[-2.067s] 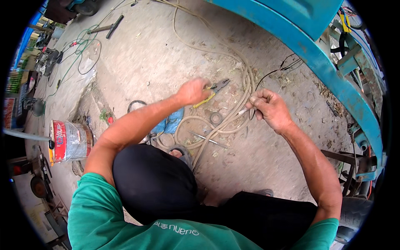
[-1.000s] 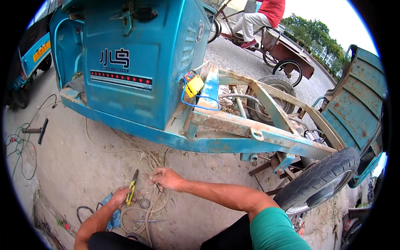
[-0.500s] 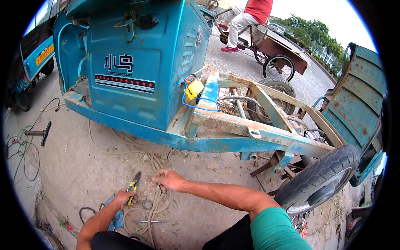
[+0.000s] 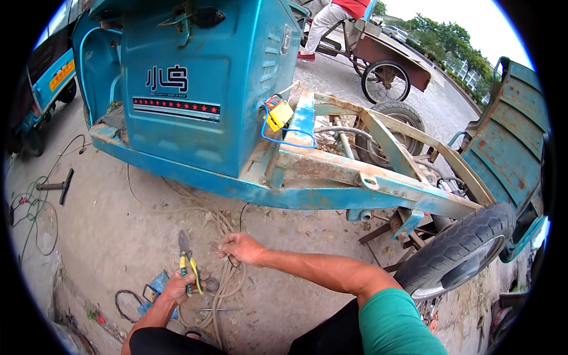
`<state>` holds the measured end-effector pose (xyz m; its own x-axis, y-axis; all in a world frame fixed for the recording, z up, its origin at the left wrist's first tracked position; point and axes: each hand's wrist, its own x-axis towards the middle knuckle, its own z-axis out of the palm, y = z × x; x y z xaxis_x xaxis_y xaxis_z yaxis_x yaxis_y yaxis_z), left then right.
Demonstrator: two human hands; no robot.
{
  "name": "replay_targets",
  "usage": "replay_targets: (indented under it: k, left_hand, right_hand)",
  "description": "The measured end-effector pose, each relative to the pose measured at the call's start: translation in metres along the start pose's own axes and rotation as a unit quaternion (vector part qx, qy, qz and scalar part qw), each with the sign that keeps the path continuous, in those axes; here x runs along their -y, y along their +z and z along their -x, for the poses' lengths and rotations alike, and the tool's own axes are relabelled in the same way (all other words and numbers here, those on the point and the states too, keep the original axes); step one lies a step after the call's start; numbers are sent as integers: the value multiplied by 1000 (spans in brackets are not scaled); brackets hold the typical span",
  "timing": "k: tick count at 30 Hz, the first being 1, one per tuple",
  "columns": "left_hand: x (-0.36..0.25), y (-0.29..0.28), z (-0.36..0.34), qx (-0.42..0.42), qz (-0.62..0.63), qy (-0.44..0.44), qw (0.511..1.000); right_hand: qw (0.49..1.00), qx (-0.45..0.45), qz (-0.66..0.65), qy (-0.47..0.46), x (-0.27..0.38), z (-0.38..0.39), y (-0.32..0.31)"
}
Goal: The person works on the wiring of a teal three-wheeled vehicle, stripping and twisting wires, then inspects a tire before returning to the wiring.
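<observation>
My left hand (image 4: 177, 287) grips pliers (image 4: 186, 263) with yellow-and-green handles, which stand upright and spread apart above the ground. Just right of them, my right hand (image 4: 239, 248) is closed, fingertips pinched on something too small to make out. Beige hose (image 4: 225, 287) lies in loops below both hands, beside a small round ring (image 4: 211, 284) and a thin metal rod (image 4: 216, 309). A blue cloth or bag (image 4: 158, 280) is by my left wrist.
A teal three-wheeler (image 4: 177, 148) with rusty bare frame, yellow wired part (image 4: 278, 117) and tyre (image 4: 449, 251) fills the front. Hammer (image 4: 59, 187) and green cables lie left. Another blue vehicle (image 4: 56, 71) stands behind. A person (image 4: 328, 26) rides a cargo tricycle on the road.
My view has lifted from the ground to the vehicle. The pliers have turned upright and their handles have spread. The rider has moved leftward along the road.
</observation>
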<state>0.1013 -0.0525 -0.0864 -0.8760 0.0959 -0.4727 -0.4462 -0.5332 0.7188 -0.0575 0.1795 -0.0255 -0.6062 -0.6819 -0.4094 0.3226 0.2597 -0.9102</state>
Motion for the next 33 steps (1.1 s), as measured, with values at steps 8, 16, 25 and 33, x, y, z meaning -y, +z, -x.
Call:
replay_targets:
  k: [8, 16, 25, 33]
  left_hand:
    - [5, 4, -1, -31, -78, -17, 996]
    - [-4, 7, 2, 99, -223, 45, 969]
    - [-20, 31, 15, 171, -112, -4, 979]
    - [-22, 43, 9, 145, -224, 65, 962]
  right_hand:
    - [1000, -2, -10, -6, -5, -5, -4]
    - [999, -25, 29, 12, 21, -8, 0]
    - [999, -37, 26, -11, 39, 5, 9]
    - [996, -29, 82, -1, 40, 7, 11]
